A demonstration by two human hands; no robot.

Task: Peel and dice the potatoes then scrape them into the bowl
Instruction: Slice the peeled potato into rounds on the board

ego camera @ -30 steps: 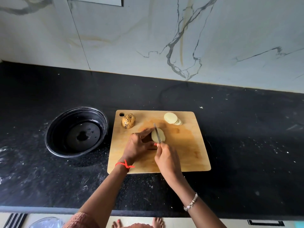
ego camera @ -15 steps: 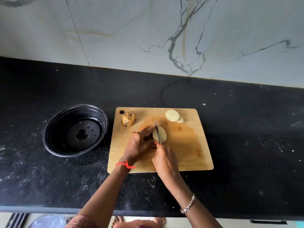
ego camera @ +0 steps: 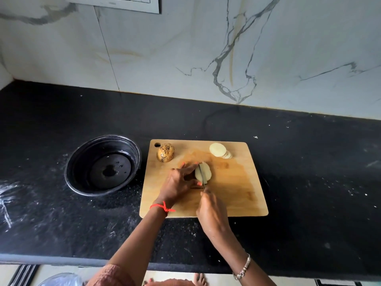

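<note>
A peeled potato [ego camera: 206, 171] lies mid-board on the wooden cutting board [ego camera: 237, 188]. My left hand [ego camera: 179, 182] grips it from the left, fingers curled round it. My right hand [ego camera: 212, 211] holds a knife [ego camera: 203, 175] whose blade stands down in the potato, cutting off a slice. A fan of cut slices [ego camera: 220, 150] lies at the board's far right. An unpeeled, spotted potato [ego camera: 165, 152] sits at the far left corner. The black bowl [ego camera: 82, 180] stands left of the board, with no potato in it.
The board lies on a black stone counter [ego camera: 309, 182] flecked with white marks. A marble wall rises behind. The counter's front edge runs along the bottom, with feet on the floor below it.
The knife has moved a little along the potato and now sits deeper in it. My left hand still holds the potato. The camera tilted slightly.
</note>
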